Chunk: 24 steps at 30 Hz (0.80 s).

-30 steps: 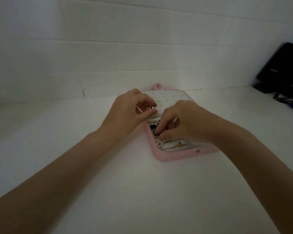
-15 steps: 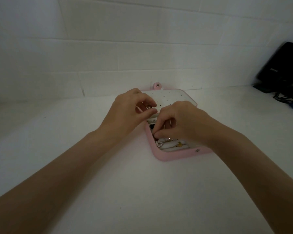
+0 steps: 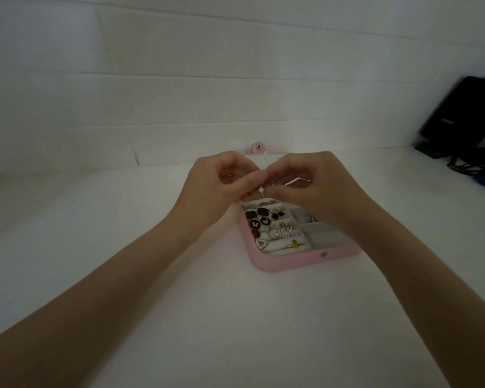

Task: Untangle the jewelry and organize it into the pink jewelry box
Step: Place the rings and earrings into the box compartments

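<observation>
Pink jewelry box (image 3: 291, 263) open; left hand (image 3: 221, 183) and right hand (image 3: 311, 186) at its 12 o'clock, fingertips pinched together on something too small to identify.

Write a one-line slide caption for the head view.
Left hand and right hand pinch a small jewelry piece together above the open pink jewelry box on a white table.
</observation>
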Each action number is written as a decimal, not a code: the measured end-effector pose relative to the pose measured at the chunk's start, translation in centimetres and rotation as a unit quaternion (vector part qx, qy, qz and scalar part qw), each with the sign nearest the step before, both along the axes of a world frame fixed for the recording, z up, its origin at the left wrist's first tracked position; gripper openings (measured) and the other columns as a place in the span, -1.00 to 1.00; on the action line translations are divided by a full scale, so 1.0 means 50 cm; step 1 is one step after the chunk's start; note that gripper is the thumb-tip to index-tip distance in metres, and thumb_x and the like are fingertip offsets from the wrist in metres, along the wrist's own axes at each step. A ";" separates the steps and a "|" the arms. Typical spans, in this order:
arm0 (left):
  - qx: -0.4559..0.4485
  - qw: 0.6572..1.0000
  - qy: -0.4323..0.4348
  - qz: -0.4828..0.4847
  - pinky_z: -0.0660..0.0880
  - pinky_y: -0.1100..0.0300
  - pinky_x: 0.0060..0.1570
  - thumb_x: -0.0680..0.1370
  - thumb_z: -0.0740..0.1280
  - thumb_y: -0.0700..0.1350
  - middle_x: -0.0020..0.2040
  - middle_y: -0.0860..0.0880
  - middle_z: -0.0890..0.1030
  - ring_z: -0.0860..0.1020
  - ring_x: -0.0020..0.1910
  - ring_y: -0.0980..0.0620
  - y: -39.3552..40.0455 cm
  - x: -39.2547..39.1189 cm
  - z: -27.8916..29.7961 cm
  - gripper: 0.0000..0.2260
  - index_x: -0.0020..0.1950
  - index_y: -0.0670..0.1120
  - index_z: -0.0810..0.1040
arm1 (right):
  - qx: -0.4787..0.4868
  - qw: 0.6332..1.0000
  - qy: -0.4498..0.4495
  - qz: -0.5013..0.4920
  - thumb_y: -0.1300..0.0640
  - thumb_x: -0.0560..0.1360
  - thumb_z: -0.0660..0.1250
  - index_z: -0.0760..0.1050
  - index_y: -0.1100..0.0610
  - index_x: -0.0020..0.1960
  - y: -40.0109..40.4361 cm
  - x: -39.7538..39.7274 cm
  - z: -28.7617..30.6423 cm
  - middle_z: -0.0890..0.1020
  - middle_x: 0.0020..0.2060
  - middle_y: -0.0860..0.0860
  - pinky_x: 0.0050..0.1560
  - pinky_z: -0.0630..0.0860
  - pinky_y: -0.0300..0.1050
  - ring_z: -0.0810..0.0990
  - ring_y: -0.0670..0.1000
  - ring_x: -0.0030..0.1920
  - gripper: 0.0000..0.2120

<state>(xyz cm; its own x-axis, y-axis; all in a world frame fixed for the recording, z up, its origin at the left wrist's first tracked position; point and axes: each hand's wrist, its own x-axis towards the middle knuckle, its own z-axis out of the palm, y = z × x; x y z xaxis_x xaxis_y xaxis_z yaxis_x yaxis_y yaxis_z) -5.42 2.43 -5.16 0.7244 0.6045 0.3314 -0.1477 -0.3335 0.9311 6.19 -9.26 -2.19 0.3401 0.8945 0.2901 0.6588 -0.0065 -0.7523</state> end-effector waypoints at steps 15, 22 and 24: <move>0.169 0.957 0.192 -0.135 0.49 0.25 -0.11 0.43 0.45 -0.18 -0.27 0.05 0.65 0.54 -0.25 0.17 0.019 -0.024 0.033 -0.90 -0.18 0.03 0.66 | -0.165 0.985 0.048 -0.003 0.19 0.37 0.46 0.65 0.06 -0.26 -0.037 0.003 0.029 0.63 -0.33 0.15 -0.20 0.42 -0.17 0.49 -0.06 -0.30 -0.94; 0.244 0.933 0.224 -0.141 0.40 0.11 -0.20 0.38 0.48 -0.14 -0.33 0.04 0.55 0.48 -0.24 -0.06 -0.008 -0.003 0.021 -0.89 -0.22 0.08 0.65 | -0.253 0.967 0.000 -0.003 0.16 0.36 0.47 0.67 -0.02 -0.32 -0.052 -0.003 0.029 0.61 -0.32 0.10 -0.27 0.34 -0.30 0.44 -0.18 -0.32 -0.88; 0.242 0.935 0.219 -0.136 0.37 0.25 -0.28 0.37 0.48 -0.15 -0.37 0.07 0.52 0.43 -0.34 0.08 -0.012 0.001 0.019 -0.90 -0.24 0.06 0.64 | -0.258 0.966 -0.011 -0.003 0.16 0.37 0.46 0.65 -0.05 -0.35 -0.050 -0.010 0.027 0.50 -0.46 -0.03 -0.37 0.26 -0.33 0.35 -0.18 -0.41 -0.84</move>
